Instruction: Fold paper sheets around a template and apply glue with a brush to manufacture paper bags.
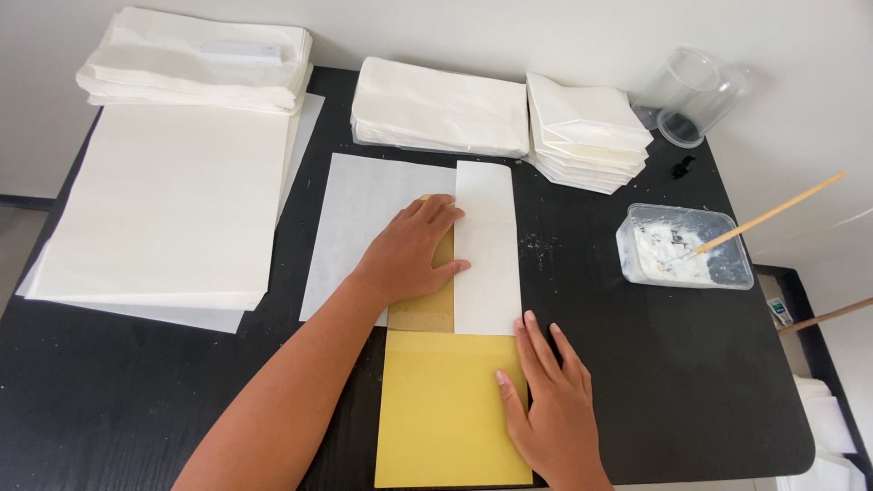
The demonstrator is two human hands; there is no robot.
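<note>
Nearest the camera lies a yellow card template [446, 418], flat on the black worktop [118, 400], its upper end tucked under a white paper sheet [359, 227] that is being folded around it. Far to the left sits a big stack of white sheets [168, 195], with a pile of folded paper [195, 59] at its far end. Moving right, the left hand [409, 255] rests spread and flat, palm down, on the strip of yellow showing between the sheet's two sides, fingertips touching the edge of the folded-over flap [486, 245]. The right hand [550, 405] lies flat too, fingers together, pressing the template's right edge just below that flap; neither hand grips anything. Both hands sit apart, one above the other. To fold well, it seems wise to keep the card pinned so that it cannot slide, and to run the crease tight along the card's edge. Behind are two piles of finished white bags [436, 109] and [587, 127], then a clear cup on its side [696, 95], and a plastic tub of white paste [682, 247] with a wooden stick [773, 214] leaning in it.
</note>
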